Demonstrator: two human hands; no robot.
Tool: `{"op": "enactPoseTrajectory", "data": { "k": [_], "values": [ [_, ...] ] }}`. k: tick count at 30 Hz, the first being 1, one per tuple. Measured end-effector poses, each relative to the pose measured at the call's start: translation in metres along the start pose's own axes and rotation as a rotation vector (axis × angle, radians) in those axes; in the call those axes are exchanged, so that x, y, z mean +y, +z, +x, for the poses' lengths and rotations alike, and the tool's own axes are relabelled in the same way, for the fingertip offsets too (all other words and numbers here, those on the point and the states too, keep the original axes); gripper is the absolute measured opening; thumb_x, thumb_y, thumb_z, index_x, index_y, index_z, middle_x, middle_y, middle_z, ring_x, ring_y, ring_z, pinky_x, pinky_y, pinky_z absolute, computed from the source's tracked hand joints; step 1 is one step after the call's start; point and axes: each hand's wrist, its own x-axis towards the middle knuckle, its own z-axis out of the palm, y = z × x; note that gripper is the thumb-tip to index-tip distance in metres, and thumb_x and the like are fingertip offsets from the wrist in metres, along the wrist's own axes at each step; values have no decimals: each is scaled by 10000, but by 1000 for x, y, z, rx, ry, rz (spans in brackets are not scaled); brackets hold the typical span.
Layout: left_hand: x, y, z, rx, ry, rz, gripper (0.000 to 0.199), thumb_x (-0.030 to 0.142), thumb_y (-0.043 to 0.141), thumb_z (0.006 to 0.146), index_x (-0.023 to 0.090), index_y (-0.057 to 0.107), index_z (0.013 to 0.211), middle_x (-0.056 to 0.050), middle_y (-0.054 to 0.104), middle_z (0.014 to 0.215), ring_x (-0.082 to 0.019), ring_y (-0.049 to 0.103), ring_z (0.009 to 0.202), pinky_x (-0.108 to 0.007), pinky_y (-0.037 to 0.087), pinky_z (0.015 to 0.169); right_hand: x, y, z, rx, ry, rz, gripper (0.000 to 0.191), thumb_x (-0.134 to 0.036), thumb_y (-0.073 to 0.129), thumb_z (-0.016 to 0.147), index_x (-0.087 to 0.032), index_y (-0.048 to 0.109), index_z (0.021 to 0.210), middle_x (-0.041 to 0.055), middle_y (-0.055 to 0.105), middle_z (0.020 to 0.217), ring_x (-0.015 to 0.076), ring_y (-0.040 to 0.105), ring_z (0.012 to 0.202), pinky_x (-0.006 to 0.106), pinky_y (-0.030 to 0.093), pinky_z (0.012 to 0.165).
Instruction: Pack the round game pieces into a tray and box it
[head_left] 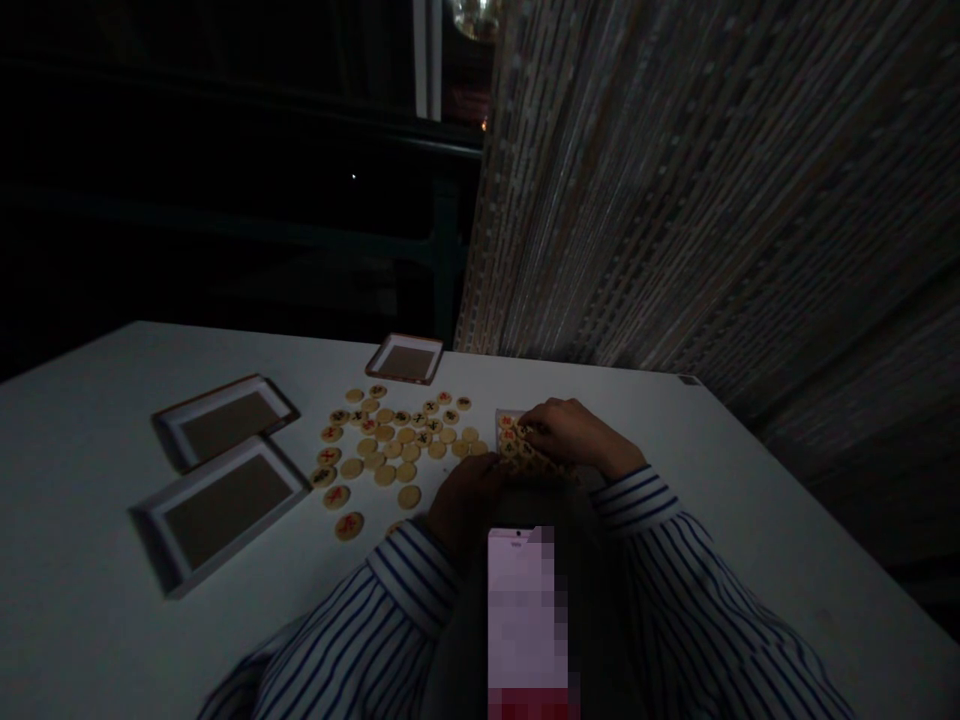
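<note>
Boxed xiangqi pieces [508, 436]: pale discs with red or dark characters, packed side by side in a shallow box [509, 411] on the table, right of the scattered ones.
Right hand [576, 432]: over the box, fingers bent down onto the pieces; whether they pinch one, I can't tell from here.
Left hand [466, 497]: at the box's near left corner, in shadow, its grip impossible to make out.
Loose xiangqi pieces [385, 475]: round, wood-coloured, some blank side up, others showing characters (the red ones catch my eye first).
Trays: two rectangular ones, a rear tray [234, 422] and a front tray [229, 510], at left; a smaller far tray [409, 362], all brown-floored with pale inner walls.
Table [750, 520]: smooth, white, dimly lit.
Curtain [600, 200]: hanging strings, beyond the table.
In the way: the right hand hides part of the box; a lit phone [523, 620] stands out below.
</note>
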Motion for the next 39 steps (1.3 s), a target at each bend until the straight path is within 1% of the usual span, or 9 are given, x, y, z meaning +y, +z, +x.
{"op": "enactPoseTrajectory", "data": {
  "k": [5,8,12,15,18,23,27,33,39],
  "values": [
    [-1,-2,1,-34,-5,12,213,115,523,774,149,609,966,-92,636,950,-193,594,846,-346,515,735,0,-2,-2,-17,-23,-6,299,-280,450,839,-221,621,1076,77,662,1031,200,579,945,278,371,773],
    [-2,-3,2,-54,9,-9,232,124,530,770,143,602,990,-99,632,973,-197,593,865,-340,515,741,1,-3,-2,-11,-33,-13,302,-275,431,850,-228,618,1083,73,663,1028,197,579,949,277,369,768],
    [-2,-5,2,-54,9,-7,255,109,534,760,142,595,1005,-104,628,994,-202,592,889,-343,515,744,2,-2,-2,7,-42,-30,313,-249,411,854,-234,610,1094,70,659,1033,199,573,963,284,368,765],
    [-1,-5,1,-54,14,-19,232,112,533,761,150,601,980,-93,633,960,-194,596,864,-346,514,748,0,-3,-1,-7,-38,-42,300,-238,410,849,-226,626,1057,72,661,1020,203,575,954,289,366,760],
    [0,-6,0,-33,13,-23,244,108,523,767,152,596,996,-92,629,959,-189,590,870,-341,509,762,-2,-5,-2,-26,-33,-49,287,-233,411,847,-220,638,1022,73,665,1005,207,578,949,291,362,754],
    [0,-7,2,-45,12,-21,229,128,516,783,156,605,992,-90,631,949,-186,590,863,-334,510,746,-5,-6,-2,-41,-27,-56,287,-234,416,849,-218,631,1037,81,662,1015,203,576,948,285,355,762],
    [0,-7,2,-52,9,-36,227,135,512,788,153,611,991,-92,631,963,-185,590,869,-329,511,749,-4,-6,-3,-44,-28,-53,277,-245,423,845,-221,636,1020,80,669,994,202,580,920,285,355,748],
    [0,-5,0,-23,4,-4,253,112,502,783,149,604,1011,-98,628,994,-194,588,898,-345,511,774,-6,-9,-3,-60,-16,-48,270,-228,423,836,-198,648,984,88,672,979,199,583,909,283,353,744],
    [0,-7,1,-59,2,-26,243,131,515,784,144,594,1013,-97,631,977,-196,589,876,-345,513,761,-7,-10,-4,-8,-35,-44,298,-225,423,836,-229,625,1055,76,664,1006,211,573,939,300,357,756]
  ]
}}
